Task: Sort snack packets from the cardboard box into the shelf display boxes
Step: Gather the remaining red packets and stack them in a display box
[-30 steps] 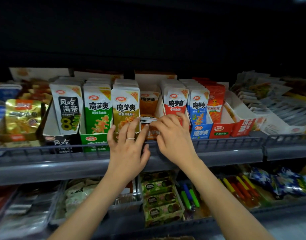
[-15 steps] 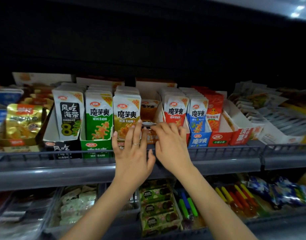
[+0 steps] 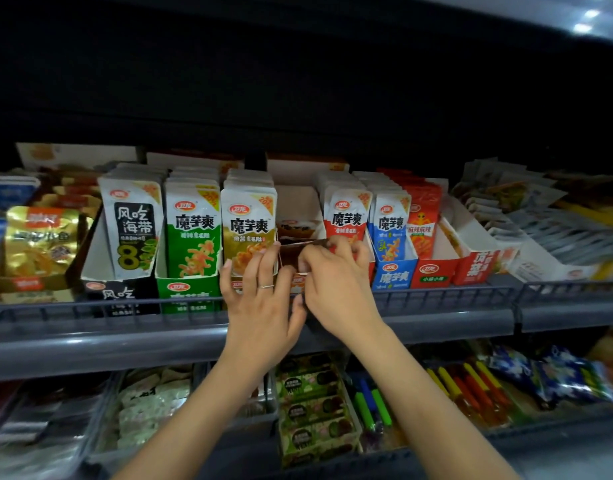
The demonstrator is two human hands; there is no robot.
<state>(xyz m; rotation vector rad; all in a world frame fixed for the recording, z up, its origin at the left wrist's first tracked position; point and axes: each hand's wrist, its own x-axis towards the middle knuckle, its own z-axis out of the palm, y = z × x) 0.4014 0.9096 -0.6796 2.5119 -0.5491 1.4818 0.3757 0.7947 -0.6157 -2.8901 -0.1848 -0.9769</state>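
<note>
Over the display box (image 3: pixel 298 202), right hand (image 3: pixel 336 285) pinches 1 brown snack packet (image 3: pixel 294 252), long axis 9-to-3 o'clock; left hand (image 3: pixel 260 306), fingers straight, braces its 9 o'clock end.

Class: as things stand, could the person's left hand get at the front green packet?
Likely yes: the left hand is one box right of the green packet, whose face is uncovered. First it must leave the brown packets it presses, which the right hand grips.
</note>
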